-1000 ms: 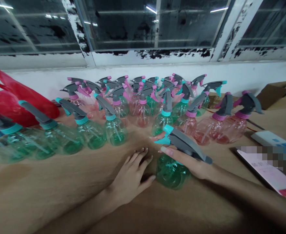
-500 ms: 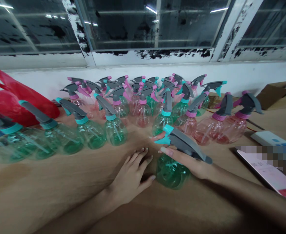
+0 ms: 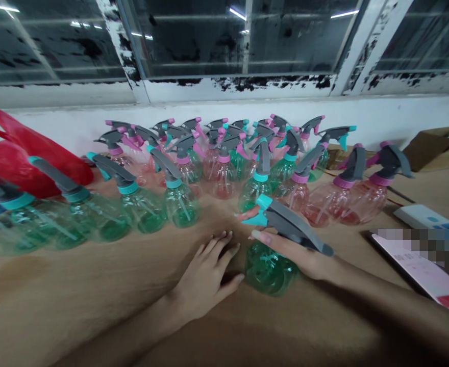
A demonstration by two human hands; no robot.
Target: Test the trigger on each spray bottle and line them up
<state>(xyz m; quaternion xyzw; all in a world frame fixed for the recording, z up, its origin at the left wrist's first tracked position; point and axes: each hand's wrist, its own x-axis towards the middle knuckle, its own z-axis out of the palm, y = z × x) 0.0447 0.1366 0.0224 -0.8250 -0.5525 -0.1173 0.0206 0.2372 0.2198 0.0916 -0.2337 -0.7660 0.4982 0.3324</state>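
Observation:
A clear green spray bottle (image 3: 272, 272) with a grey and turquoise trigger head stands on the wooden table (image 3: 125, 285), in front of me. My right hand (image 3: 289, 250) is closed around its neck, just under the trigger head, which hides part of the fingers. Just left of this bottle my left hand (image 3: 209, 272) lies flat on the tabletop, fingers spread, holding nothing. Another green spray bottle (image 3: 182, 206) stands beyond the left hand. Behind the held bottle is a further green one (image 3: 253, 193), with a pink spray bottle (image 3: 326, 204) to its right.
Several pink and green spray bottles (image 3: 224, 178) crowd the back of the table before the white wall. A red plastic bag (image 3: 36, 158) sits at the left. On the right are a phone (image 3: 419, 270), a white box-like item (image 3: 425, 219) and an open cardboard box (image 3: 439, 150).

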